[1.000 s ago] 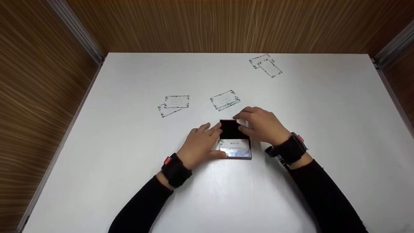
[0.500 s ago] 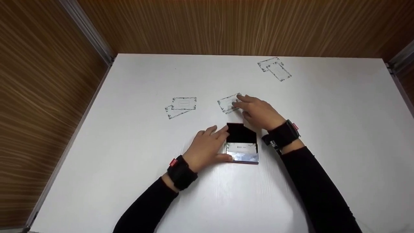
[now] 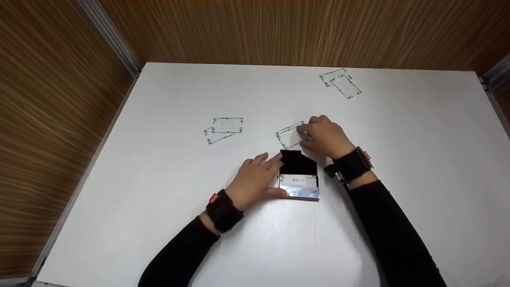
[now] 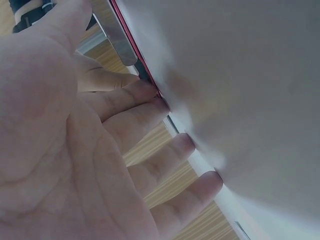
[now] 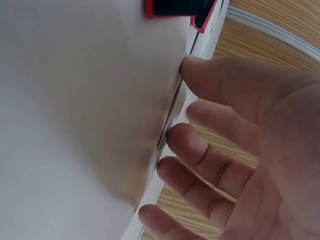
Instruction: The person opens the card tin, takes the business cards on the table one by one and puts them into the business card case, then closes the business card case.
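An open business card case (image 3: 299,163), black inside with a red edge, lies on the table; a white card (image 3: 305,180) and a shiny plate fill its near half. My left hand (image 3: 252,181) steadies it from the left, thumb on the near left corner and index finger at the far left edge, its fingers nearly straight in the left wrist view. Just beyond the case, my right hand (image 3: 324,135) pinches the right end of leafy-bordered business cards (image 3: 287,137) between thumb and fingers. Its fingers hide that end. In the right wrist view, the thumb (image 5: 200,75) meets a thin dark edge.
Two overlapping cards (image 3: 228,125) lie to the left on the white table (image 3: 167,159). Another overlapping pair (image 3: 346,85) is at the far right. Wood-grain panels (image 3: 255,32) stand at the back and sides.
My right hand has gone from the case's right side to the middle cards, which have shifted nearer the case and turned slightly. My left hand stays at the case.
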Tool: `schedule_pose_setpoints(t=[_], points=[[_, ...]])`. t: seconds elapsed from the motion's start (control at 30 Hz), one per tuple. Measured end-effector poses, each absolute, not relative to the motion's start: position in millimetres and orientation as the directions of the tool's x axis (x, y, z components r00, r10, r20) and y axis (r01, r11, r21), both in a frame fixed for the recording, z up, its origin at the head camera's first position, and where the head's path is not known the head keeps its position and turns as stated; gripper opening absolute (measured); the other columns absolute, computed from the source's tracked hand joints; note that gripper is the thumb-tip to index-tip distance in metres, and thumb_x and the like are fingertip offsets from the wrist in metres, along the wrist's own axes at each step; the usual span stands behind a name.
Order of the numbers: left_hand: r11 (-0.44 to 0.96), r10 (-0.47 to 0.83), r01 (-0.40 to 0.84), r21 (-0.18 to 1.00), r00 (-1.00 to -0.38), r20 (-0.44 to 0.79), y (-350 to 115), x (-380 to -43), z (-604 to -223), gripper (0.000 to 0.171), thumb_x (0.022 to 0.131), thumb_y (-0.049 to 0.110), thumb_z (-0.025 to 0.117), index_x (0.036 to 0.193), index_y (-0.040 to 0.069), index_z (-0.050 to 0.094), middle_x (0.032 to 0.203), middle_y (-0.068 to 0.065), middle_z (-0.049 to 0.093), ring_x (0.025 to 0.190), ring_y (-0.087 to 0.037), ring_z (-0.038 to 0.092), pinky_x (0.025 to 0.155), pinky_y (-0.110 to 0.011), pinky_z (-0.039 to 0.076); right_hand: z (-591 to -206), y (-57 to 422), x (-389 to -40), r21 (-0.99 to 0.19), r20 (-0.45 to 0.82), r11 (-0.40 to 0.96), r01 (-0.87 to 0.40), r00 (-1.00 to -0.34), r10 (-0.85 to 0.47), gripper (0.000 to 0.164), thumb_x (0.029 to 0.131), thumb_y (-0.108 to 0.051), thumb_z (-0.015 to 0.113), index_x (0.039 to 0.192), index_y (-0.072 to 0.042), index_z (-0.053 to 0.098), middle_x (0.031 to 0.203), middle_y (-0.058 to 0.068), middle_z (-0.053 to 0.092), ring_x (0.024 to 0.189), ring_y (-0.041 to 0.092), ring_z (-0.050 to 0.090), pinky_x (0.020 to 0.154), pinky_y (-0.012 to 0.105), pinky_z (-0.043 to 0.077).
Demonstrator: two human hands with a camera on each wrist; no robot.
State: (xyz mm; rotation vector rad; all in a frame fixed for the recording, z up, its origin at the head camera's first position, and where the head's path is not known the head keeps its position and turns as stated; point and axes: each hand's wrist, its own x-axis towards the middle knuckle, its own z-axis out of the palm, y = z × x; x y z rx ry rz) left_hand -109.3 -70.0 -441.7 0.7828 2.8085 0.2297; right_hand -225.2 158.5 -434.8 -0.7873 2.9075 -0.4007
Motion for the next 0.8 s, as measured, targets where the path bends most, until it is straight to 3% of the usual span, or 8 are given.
schedule_pose_setpoints(t=[0.27,0.6,0.8], points=[[0.848,0.522,0.487,0.208,-0.835,-0.174,-69.6,-110.8,-440.0,0.086,0.086,0.069,0.059,0.151,0.015,0.042,0.164,0.000,0.029,0.148,-0.030,0.029,0.112,-0.052,0.036,-431.5,159.8,-226.5,-0.319,-0.045,0.862,-0.395,-0.902,-0.430,0.044,0.078,-0.031,0.084,0.115,-0.010,0.072,0.127,0.009,0.064,0.109,0.034,0.056,0.082,0.052,0.051],[0.842,0.533,0.506,0.185,-0.832,-0.152,-70.0,-109.6,-440.2,0.087,0.085,0.070,0.059,0.150,0.014,0.044,0.163,-0.001,0.031,0.147,-0.030,0.032,0.111,-0.051,0.038,-433.1,161.7,-224.5,-0.280,-0.004,0.871,-0.405,-0.906,-0.423,0.053,0.073,-0.040,0.087,0.117,-0.014,0.073,0.116,0.008,0.067,0.103,0.033,0.060,0.076,0.051,0.053],[0.844,0.530,0.503,0.188,-0.835,-0.146,-70.5,-108.7,-441.2,0.086,0.086,0.068,0.060,0.150,0.013,0.044,0.163,0.000,0.031,0.147,-0.031,0.032,0.110,-0.052,0.038,-432.8,160.2,-223.7,-0.275,-0.016,0.871,-0.407,-0.904,-0.427,0.057,0.070,-0.040,0.089,0.117,-0.012,0.074,0.102,0.007,0.068,0.089,0.028,0.061,0.072,0.046,0.051]])
